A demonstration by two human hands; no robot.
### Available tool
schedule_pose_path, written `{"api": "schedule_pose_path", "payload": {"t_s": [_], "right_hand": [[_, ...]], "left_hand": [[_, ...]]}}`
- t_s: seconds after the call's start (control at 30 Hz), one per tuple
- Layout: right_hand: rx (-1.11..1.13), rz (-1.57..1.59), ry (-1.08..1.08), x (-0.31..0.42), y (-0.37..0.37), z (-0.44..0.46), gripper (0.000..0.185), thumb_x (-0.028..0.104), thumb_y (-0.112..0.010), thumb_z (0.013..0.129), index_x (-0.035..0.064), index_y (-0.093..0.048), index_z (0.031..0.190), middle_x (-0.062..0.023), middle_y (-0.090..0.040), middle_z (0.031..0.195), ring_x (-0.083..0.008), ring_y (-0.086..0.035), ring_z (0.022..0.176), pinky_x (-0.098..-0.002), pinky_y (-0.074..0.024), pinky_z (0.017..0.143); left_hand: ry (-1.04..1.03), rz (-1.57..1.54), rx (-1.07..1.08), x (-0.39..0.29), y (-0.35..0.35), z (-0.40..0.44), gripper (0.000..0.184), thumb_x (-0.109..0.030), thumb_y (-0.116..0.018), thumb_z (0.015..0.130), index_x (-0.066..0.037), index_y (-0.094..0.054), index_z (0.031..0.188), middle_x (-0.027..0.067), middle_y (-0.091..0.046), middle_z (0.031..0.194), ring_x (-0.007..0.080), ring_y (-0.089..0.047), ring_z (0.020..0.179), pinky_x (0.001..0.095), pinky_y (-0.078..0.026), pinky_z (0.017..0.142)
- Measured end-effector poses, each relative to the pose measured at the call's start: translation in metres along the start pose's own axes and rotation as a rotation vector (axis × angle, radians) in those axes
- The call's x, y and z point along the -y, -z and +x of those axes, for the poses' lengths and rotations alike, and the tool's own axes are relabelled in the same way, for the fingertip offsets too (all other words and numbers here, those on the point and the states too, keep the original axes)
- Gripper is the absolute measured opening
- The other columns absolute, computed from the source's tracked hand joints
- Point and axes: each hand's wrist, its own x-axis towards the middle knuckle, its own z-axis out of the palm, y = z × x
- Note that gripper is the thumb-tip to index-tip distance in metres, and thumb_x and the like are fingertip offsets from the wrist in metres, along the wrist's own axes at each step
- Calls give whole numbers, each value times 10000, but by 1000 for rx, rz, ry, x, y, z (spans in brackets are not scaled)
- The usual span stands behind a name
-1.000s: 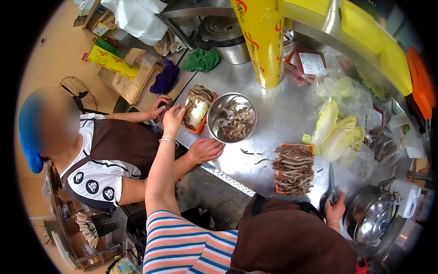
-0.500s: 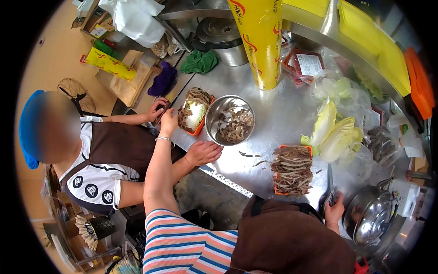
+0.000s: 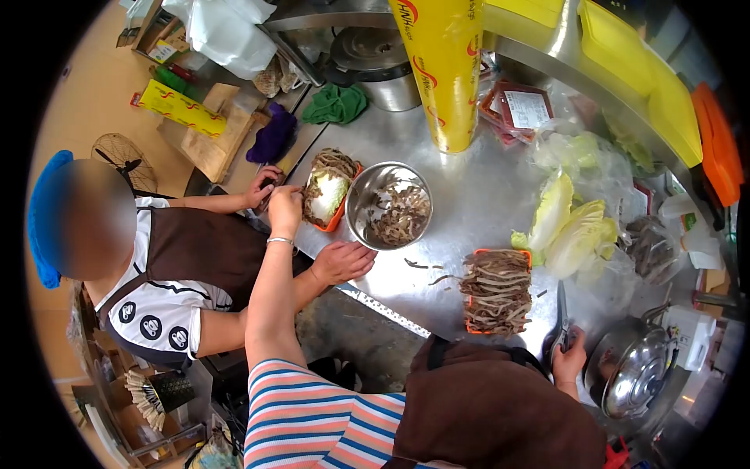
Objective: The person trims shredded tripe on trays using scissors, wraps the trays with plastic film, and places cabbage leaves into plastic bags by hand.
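Steel table [image 3: 492,203] bears steel bowl [image 3: 361,205], left of middle. Strip-filled tray [image 3: 467,322] sits nearer, right of bowl; cabbage tray [image 3: 341,213] just left of bowl. Left hand [image 3: 285,209] beside co-worker's hand [image 3: 262,186], grip unclear. Right hand [image 3: 569,362], near right, grasps scissors [image 3: 562,316].

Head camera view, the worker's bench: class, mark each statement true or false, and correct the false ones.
1. The right hand holds metal-bladed scissors. True.
2. The round steel bowl is full to its brim. False: thin brown strips cover only part of its bottom.
3. A thin bracelet circles the wrist of the left hand. True.
4. The pale yellow-green cabbage leaves lie inside the bowl. False: they lie at the right of the view, beside clear plastic bags.
5. The crumpled green cloth lies beside a lidded metal pot. True.
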Motion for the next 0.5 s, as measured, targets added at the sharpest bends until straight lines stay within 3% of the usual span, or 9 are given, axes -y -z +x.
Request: {"api": "schedule_pose_path", "payload": {"t_s": [0.03, 0.13, 0.2, 0.23, 0.3, 0.33, 0.4, 0.47, 0.5], "right_hand": [[8, -6, -11, 0, 0, 0, 423, 53, -601, 671, 126, -508, 1077, -77, -532, 589, -254, -551, 528, -376, -435, 534], [-12, 10, 8, -3, -3, 0, 426, 57, -602, 664, 130, -509, 1073, -72, -518, 580, -252, -542, 524, -374, -428, 528], [-1, 10, -11, -1, -2, -1, 426, 60, -605, 661, 131, -509, 1070, -71, -514, 579, -253, -541, 524, -375, -427, 527], [6, 8, -30, 0, -1, 0, 427, 63, -608, 657, 133, -510, 1067, -71, -510, 579, -255, -540, 524, -376, -426, 527], [-1, 21, -5, 0, 0, 0, 427, 69, -612, 655, 132, -510, 1065, -69, -506, 578, -259, -537, 521, -379, -424, 526], [19, -15, -34, 2, 2, 0, 426, 71, -613, 658, 130, -511, 1067, -69, -509, 580, -263, -539, 522, -382, -426, 528], [15, 0, -28, 0, 0, 0, 424, 73, -613, 659, 131, -512, 1066, -71, -514, 584, -263, -544, 526, -383, -428, 530], [20, 13, -12, 0, 1, -1, 421, 75, -613, 660, 131, -513, 1066, -72, -519, 587, -263, -548, 530, -383, -431, 532], [17, 3, -9, 1, 1, 0, 419, 75, -613, 662, 132, -514, 1065, -73, -525, 594, -263, -553, 536, -382, -435, 535]], "left_hand": [[-1, -20, -55, -7, 7, 0, 148, -139, -632, 757, -50, -672, 868, 150, -631, 923, 298, -598, 912, 369, -466, 804], [138, -9, 76, -11, 19, 1, 166, -157, -646, 749, -43, -665, 869, 156, -630, 941, 293, -596, 931, 371, -465, 809], [303, -236, 392, 11, 5, 3, 192, -151, -672, 723, -48, -655, 884, 160, -615, 941, 290, -591, 928, 380, -475, 783], [302, -237, 391, 5, 11, 2, 192, -151, -672, 723, -48, -655, 884, 160, -615, 941, 290, -591, 928, 380, -475, 783], [98, 40, 273, -27, 33, -6, 222, -118, -701, 698, -42, -644, 898, 156, -602, 920, 294, -604, 855, 376, -491, 723], [-241, 240, -64, -35, 37, -12, 198, -82, -669, 732, -14, -625, 912, 155, -606, 935, 284, -617, 804, 344, -496, 704], [-302, 45, -61, -106, 71, -16, 197, -49, -661, 739, -18, -628, 931, 149, -608, 939, 273, -624, 770, 339, -501, 688], [-197, -354, 315, -162, 76, -28, 221, -53, -662, 748, -14, -627, 963, 143, -612, 961, 244, -630, 788, 310, -500, 677], [-306, -361, 481, -169, 62, -32, 273, -86, -680, 743, -2, -623, 997, 152, -615, 981, 247, -631, 818, 319, -501, 700]]}}
